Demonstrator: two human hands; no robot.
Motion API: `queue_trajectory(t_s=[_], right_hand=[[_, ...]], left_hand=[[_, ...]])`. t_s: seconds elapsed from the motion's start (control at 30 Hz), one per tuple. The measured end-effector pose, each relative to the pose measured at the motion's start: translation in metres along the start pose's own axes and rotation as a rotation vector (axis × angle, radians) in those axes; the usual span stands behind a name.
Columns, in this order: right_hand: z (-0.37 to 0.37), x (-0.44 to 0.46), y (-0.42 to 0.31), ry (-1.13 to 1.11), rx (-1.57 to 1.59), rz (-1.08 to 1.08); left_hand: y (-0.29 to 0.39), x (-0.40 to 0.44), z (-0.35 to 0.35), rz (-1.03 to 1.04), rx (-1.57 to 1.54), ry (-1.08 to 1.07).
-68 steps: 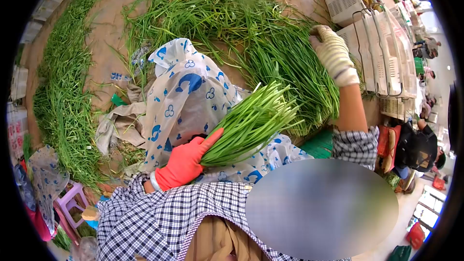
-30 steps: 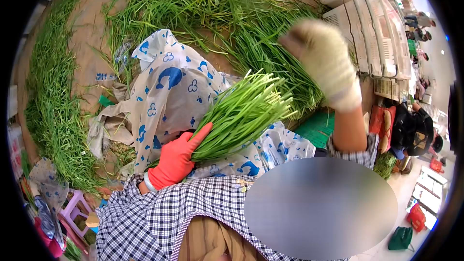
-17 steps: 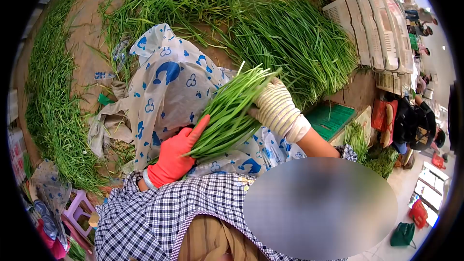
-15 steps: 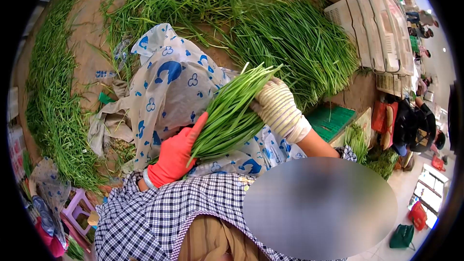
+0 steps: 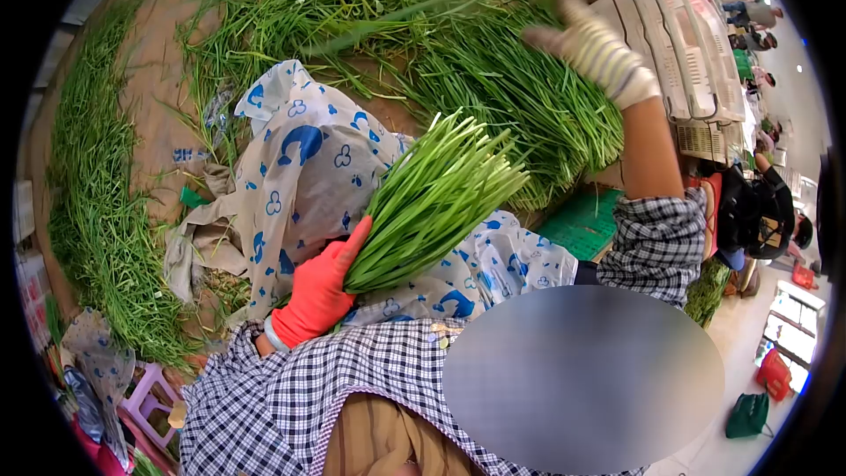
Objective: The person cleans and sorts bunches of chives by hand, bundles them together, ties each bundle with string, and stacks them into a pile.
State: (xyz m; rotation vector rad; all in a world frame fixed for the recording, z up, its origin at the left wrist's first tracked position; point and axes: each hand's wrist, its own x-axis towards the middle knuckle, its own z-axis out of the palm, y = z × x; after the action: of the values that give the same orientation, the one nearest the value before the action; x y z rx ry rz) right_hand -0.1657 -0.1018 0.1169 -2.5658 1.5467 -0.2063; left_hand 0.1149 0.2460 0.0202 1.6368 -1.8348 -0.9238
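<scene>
A thick bunch of garlic chives, pale cut ends up and to the right, rests across my lap. My left hand, in a red glove, is closed around its lower end, the index finger stretched along the blades. My right hand, in a striped cream glove, is raised away from the bunch, over the large chive pile. Its thumb stands apart from the fingers, which are blurred, and nothing shows in it. A blurred green streak hangs in the air left of that hand. A blue-patterned plastic sheet covers my legs.
Loose chives lie along the floor at left. Stacked white crates stand at upper right, near a green crate. A purple stool is at lower left. Another person sits at right.
My right hand has let go of the bunch's cut ends and swung up and right toward the crates. A blurred green streak has appeared. My left hand still holds the bunch.
</scene>
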Motion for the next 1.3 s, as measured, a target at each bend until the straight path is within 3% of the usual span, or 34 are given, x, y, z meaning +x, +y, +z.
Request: queue_trajectory(t_s=[0.03,0.13,0.2,0.23,0.3,0.33,0.4,0.47,0.5,0.53,0.6,0.63,0.67,0.7,0.77,0.83,0.9,0.93,1.0,1.03,1.07,1.13,1.17,1.23,1.27,1.3], right_hand=[[0.012,-0.005,0.003,-0.415,0.150,0.025],[0.044,-0.055,-0.056,-0.660,0.243,-0.168],[0.116,-0.072,-0.021,-0.671,0.523,-0.037],[0.102,-0.071,-0.027,-0.606,0.283,-0.172],[0.085,-0.043,-0.005,-0.474,-0.238,-0.028],[0.083,-0.031,0.034,-0.296,0.259,0.159],[0.057,-0.023,0.045,0.007,0.539,0.243],[0.021,-0.027,0.019,0.022,0.206,0.125],[0.005,-0.032,-0.004,-0.253,0.044,0.095],[-0.002,-0.041,-0.025,-0.583,0.087,0.161],[0.006,-0.059,-0.065,-0.893,-0.036,0.080],[0.042,-0.081,-0.035,-0.709,-0.028,-0.302],[0.072,-0.099,-0.019,-0.574,0.097,-0.333],[0.090,-0.106,-0.013,-0.516,0.076,-0.264],[0.089,-0.082,-0.010,-0.680,-0.248,-0.060],[0.081,-0.060,0.032,-0.382,-0.469,-0.046],[0.043,-0.045,0.036,0.126,0.391,0.350],[0.032,-0.042,0.030,0.128,0.386,0.350],[0.021,-0.037,0.006,-0.104,0.097,-0.188],[0.019,-0.037,-0.011,-0.557,0.167,-0.138],[0.019,-0.042,-0.036,-0.863,0.182,-0.034],[0.047,-0.059,-0.048,-0.956,0.386,-0.089],[0.054,-0.069,-0.056,-0.932,0.738,0.046],[0.078,-0.083,-0.052,-0.952,0.948,0.306],[0.076,-0.090,-0.053,-0.867,1.261,0.309],[0.078,-0.095,-0.054,-0.811,1.294,0.343]], left_hand=[[0.000,0.000,0.001,0.005,0.001,0.010],[-0.001,-0.001,0.000,-0.005,-0.033,0.002],[-0.002,-0.003,0.001,-0.012,-0.019,-0.011],[-0.004,-0.004,0.000,-0.001,-0.007,-0.023],[-0.006,-0.003,-0.001,0.039,0.017,-0.061],[-0.005,-0.003,-0.002,0.049,0.017,-0.068],[-0.002,-0.001,-0.003,0.033,0.023,-0.059],[-0.001,-0.001,-0.003,0.029,0.017,-0.054],[0.000,-0.001,-0.003,0.020,0.018,-0.052],[-0.001,-0.002,-0.002,0.015,0.013,-0.050],[-0.002,-0.003,-0.001,0.022,0.004,-0.038],[-0.002,-0.003,-0.001,0.019,0.005,-0.039],[-0.002,-0.004,-0.002,0.024,0.012,-0.037],[-0.002,-0.003,-0.003,0.027,0.020,-0.035],[-0.003,-0.003,-0.003,0.026,0.007,-0.040],[-0.004,-0.004,-0.003,0.037,-0.009,-0.056],[-0.003,-0.002,-0.002,0.044,-0.025,-0.057],[-0.003,-0.002,-0.001,0.047,-0.029,-0.055],[-0.005,-0.004,0.000,0.044,-0.012,-0.053],[-0.004,-0.004,-0.001,0.041,-0.011,-0.052],[-0.002,-0.003,-0.003,0.039,-0.017,-0.059],[-0.002,-0.002,-0.004,0.030,-0.022,-0.060],[-0.003,-0.003,-0.004,0.035,-0.028,-0.065],[-0.004,-0.004,-0.005,0.031,-0.030,-0.070],[-0.003,-0.004,-0.005,0.032,-0.019,-0.072],[-0.002,-0.003,-0.005,0.038,-0.010,-0.075]])
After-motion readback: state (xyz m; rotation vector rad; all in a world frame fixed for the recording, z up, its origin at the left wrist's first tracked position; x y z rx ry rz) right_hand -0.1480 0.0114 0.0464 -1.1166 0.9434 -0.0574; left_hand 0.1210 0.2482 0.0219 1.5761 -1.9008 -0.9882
